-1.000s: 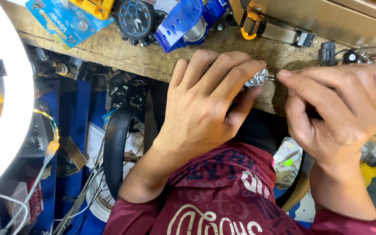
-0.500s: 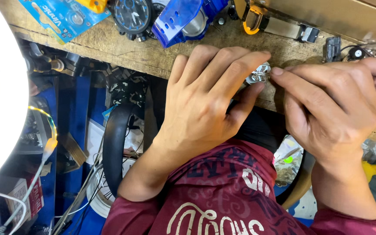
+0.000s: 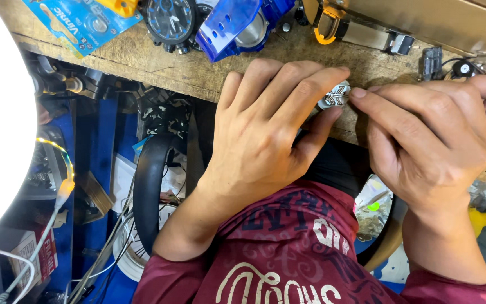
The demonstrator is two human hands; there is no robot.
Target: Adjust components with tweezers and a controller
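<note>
My left hand (image 3: 271,129) and my right hand (image 3: 434,141) meet at the edge of a worn wooden workbench (image 3: 158,59). Between their fingertips sits a small silver metal part (image 3: 336,95), patterned and shiny, mostly covered by my fingers. My left thumb and fingers pinch it from the left. My right index finger and thumb touch it from the right. What else my right hand may hold is hidden.
On the bench lie a black wristwatch (image 3: 170,19), a blue translucent plastic holder (image 3: 237,25), a blue blister card of button cells (image 3: 80,19) and a yellow-handled tool (image 3: 361,31). A white ring light (image 3: 7,141) stands at left. Cables and clutter lie below.
Both hands stay pinched around the small silver part. The view has shifted slightly, and my right fingers have closed in a little toward the part.
</note>
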